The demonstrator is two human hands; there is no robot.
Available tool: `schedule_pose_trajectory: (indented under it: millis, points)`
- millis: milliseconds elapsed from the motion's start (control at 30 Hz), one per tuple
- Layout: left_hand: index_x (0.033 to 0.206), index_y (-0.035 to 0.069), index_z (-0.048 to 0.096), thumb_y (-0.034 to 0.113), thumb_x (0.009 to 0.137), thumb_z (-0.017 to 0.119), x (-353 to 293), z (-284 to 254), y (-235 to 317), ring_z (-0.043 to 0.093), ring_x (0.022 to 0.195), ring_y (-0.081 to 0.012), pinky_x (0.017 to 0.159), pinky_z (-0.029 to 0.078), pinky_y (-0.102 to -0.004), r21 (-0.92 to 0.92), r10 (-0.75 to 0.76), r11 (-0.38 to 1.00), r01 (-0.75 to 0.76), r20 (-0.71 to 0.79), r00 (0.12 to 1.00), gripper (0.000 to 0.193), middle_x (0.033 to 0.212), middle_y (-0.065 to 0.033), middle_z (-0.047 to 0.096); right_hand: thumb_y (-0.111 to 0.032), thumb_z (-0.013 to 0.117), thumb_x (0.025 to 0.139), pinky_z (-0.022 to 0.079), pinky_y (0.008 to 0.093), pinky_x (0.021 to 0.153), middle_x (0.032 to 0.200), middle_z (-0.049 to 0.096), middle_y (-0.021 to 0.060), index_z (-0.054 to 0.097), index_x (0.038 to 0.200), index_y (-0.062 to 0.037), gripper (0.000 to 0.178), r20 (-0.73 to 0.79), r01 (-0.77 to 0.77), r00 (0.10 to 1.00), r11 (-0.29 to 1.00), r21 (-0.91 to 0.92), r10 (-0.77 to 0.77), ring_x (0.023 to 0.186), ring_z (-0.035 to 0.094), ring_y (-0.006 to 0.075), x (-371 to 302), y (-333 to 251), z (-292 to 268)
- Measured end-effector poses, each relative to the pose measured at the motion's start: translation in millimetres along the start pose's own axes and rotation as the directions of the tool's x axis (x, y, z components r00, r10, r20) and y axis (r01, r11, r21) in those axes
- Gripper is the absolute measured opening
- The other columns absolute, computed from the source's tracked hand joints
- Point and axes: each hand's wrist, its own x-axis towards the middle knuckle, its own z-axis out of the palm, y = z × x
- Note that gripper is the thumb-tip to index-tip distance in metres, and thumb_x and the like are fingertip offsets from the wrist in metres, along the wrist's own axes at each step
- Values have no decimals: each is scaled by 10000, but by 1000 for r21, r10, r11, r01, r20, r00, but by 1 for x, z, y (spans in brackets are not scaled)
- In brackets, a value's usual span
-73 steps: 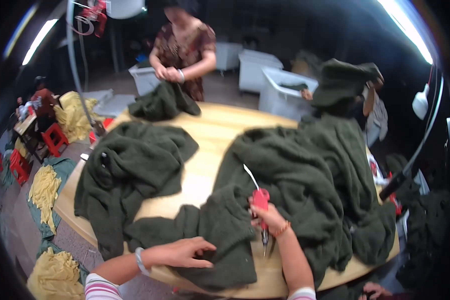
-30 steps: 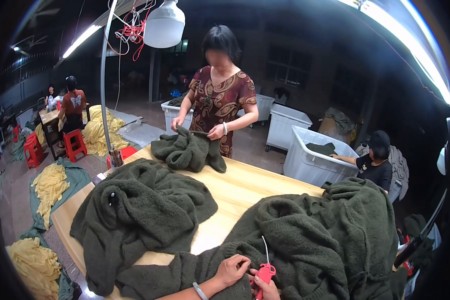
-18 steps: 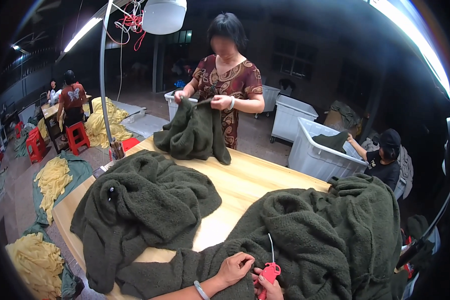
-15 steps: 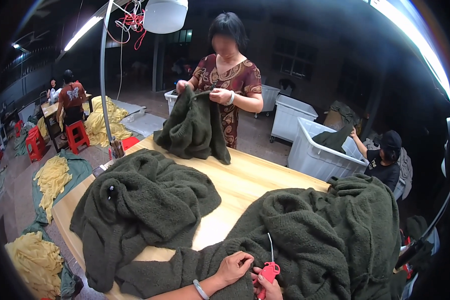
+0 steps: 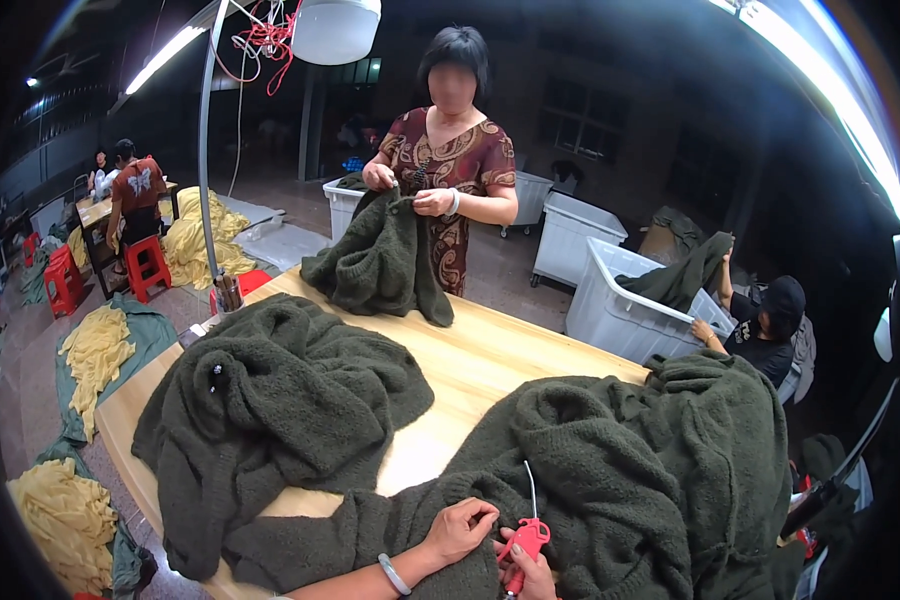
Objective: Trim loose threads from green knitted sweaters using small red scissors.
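Note:
My right hand (image 5: 532,580) is wrapped round a red air blow gun (image 5: 531,536), whose thin, bent metal nozzle points up and away over the cloth. Beside it on the left, my left hand (image 5: 460,532) is closed with thumb and fingertips together. It rests on a dark green knitted sweater (image 5: 370,535); whatever its fingertips pinch, if anything, is too small to make out. To the right lies a thick heap of the same dark green knitwear (image 5: 620,470). Another dark green sweater (image 5: 290,390) is bunched at the left of the table.
Across the wooden table (image 5: 500,345) a person (image 5: 450,150) handles a dark green sweater (image 5: 380,260). At the right, another person (image 5: 770,320) holds dark cloth at a white bin (image 5: 620,310). Yellow cloth (image 5: 65,520) lies on the floor at left, near red stools (image 5: 147,268).
The blow gun has tilted a little in my right hand, while my left hand stays nearly in place. The person at the bin has raised the dark cloth and put a hand on the rim.

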Motion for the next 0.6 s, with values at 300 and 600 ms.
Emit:
schedule_pose_trajectory:
  millis: [300,600]
  points:
    - [909,29,661,124,861,648,0,-1,0,606,600,-138,551,477,-266,-6,5,1000,-5,-4,1000,107,806,-70,642,-244,624,919,474,221,658,991,661,33,535,1282,-61,416,8,-20,1000,999,-37,20,786,608,101,3,3,-6]
    - [913,26,663,118,856,649,0,0,0,603,597,-133,550,477,-261,4,9,1000,-9,2,1000,109,810,-70,646,-212,594,940,518,245,704,1113,654,72,484,1332,-65,432,57,-76,996,997,16,75,862,629,110,12,13,-27]
